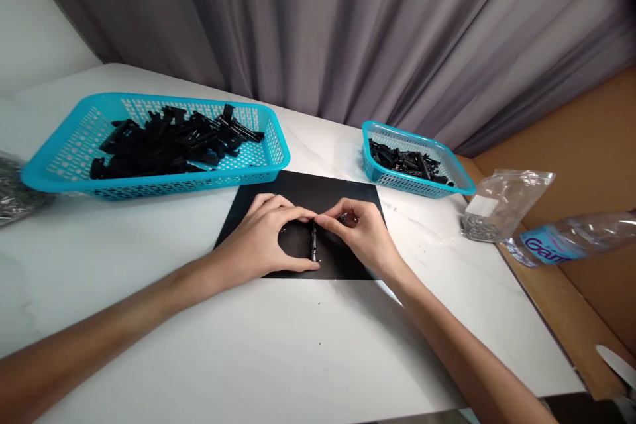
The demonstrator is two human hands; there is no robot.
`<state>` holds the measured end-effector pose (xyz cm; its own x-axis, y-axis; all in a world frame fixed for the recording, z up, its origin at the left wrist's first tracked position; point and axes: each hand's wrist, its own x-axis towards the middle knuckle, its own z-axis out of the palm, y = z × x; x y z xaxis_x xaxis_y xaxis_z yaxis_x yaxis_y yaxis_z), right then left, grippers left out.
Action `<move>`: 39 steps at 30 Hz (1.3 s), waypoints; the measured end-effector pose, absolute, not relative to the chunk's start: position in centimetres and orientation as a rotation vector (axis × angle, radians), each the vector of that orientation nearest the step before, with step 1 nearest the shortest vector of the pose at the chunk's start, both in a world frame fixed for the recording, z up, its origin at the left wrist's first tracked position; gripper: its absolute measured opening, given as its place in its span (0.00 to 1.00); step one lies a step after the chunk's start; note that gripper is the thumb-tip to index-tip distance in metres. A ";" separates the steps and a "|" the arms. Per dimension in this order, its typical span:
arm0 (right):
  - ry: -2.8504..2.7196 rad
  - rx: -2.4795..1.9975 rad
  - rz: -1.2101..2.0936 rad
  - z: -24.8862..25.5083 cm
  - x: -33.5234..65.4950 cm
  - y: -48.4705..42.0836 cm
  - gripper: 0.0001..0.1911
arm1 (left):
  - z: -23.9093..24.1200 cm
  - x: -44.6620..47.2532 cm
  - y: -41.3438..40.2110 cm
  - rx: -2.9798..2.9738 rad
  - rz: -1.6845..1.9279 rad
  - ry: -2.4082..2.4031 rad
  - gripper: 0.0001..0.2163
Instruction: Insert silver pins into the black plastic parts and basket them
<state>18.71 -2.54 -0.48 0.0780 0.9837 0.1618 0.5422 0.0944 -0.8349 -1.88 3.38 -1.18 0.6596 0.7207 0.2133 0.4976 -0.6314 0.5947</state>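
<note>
A small black strip-shaped part (pixel 313 242) stands on edge on a black mat (pixel 303 191) at the table's middle. My left hand (pixel 265 237) pinches it between thumb and forefinger from the left, fingers curved round it. From the right, my right hand (pixel 358 233) meets it at the part's top end, fingers pinched together with a tiny metal piece (pixel 342 217) by the fingertips. Both forearms reach in from the near edge.
A large turquoise basket (pixel 74 152) heaped with black parts stands at the back left, a smaller one (pixel 450 175) with fewer parts at the back right. A clear bag of small metal pieces (pixel 497 209) and a plastic bottle (pixel 571 238) lie right; another bag (pixel 12 192) far left.
</note>
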 end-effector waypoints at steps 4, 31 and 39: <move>-1.588 -1.509 0.427 0.3 19.4 -3.5 0.25 | -1.5 -2.1 3.4 2.406 0.620 0.936 0.32; -2.360 -1.435 0.431 1.2 20.7 -5.3 0.05 | -1.3 -2.5 2.9 2.372 0.601 0.948 0.31; -2.172 -1.576 0.557 1.1 21.5 -6.0 0.09 | -1.1 -2.6 2.7 2.350 0.597 0.940 0.32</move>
